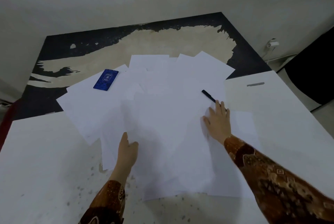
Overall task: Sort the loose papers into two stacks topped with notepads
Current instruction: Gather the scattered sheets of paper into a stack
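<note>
A wide, untidy spread of white papers (162, 111) covers the middle of a white table (39, 160), the sheets overlapping at many angles and reaching past the table's far edge over a dark, worn patch of floor (75, 46). A blue notepad (106, 79) lies flat on the sheets at the far left of the spread, well apart from both hands. A black pen (208, 95) lies on the papers at the right, its near end just at the tips of the right hand (217, 121). That hand lies palm down on the sheets, fingers straight and slightly spread, pinching nothing. The left hand (127, 148) rests on the near left part of the spread, fingers straight and held together with the thumb out to the side, also flat on the paper. Both arms wear brown patterned sleeves (282, 178). The bare table near the left arm is speckled with grey marks. No second notepad can be made out
</note>
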